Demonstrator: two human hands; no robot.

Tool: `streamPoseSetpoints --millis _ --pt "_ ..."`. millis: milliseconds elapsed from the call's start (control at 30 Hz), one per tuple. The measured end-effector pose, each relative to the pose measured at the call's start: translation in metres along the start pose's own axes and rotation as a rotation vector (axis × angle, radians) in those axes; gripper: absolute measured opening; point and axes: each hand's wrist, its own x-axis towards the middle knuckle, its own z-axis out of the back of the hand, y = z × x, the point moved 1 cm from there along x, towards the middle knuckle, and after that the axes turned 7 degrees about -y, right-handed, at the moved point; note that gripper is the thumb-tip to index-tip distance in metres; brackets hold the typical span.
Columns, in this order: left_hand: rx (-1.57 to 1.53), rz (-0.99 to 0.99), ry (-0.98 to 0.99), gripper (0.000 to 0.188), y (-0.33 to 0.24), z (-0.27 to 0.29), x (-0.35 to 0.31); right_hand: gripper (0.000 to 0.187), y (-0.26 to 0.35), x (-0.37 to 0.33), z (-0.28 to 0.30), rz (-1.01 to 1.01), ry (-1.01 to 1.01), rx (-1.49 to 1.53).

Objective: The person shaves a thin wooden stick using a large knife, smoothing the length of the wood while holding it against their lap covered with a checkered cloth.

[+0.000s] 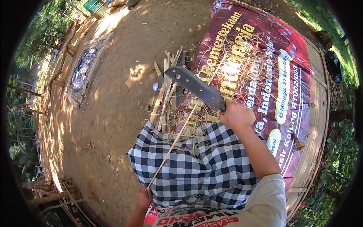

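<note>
My right hand (234, 114) grips the handle of a broad machete (194, 85), its dark blade raised and pointing up-left over my lap. My left hand (143, 199), low near my hip, holds one end of a long thin bamboo strip (174, 143) that slants up toward the blade. A black-and-white checked cloth (196, 162) covers my lap beneath the strip. Pale shavings (242, 56) lie scattered over a dark red printed banner (272, 68) spread on the platform ahead.
A bundle of split bamboo sticks (166, 90) lies at the banner's left edge on cracked dirt ground (113, 106). An ash-filled fire pit (85, 68) sits far left. Bamboo poles (53, 195) lie at lower left. The woven bamboo platform (314, 125) runs along the right, with greenery beyond.
</note>
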Motion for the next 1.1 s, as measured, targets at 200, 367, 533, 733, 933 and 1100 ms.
streamPoseSetpoints --millis 200,367,533,733,933,1100 --pt "0.015 -0.017 0.005 0.017 0.007 -0.002 -0.003 0.026 0.045 -0.032 -0.005 0.465 0.108 0.038" --pt "0.007 0.005 -0.011 0.016 0.005 -0.003 -0.006 0.022 0.008 0.004 0.005 0.279 -0.051 -0.021" --pt "0.026 -0.005 0.003 0.016 0.0 0.003 0.0 0.021 -0.035 0.028 0.025 -0.163 -0.038 -0.121" --pt "-0.008 0.019 0.005 0.019 0.001 -0.002 -0.001 0.027 0.011 -0.005 0.004 0.062 0.043 -0.023" --pt "0.02 0.002 0.0 0.021 0.003 0.001 -0.004 0.029 0.025 -0.01 -0.006 0.535 0.019 -0.013" --pt "0.065 -0.003 -0.012 0.02 -0.006 0.003 0.0 0.018 -0.041 0.045 0.022 -0.158 -0.172 -0.083"
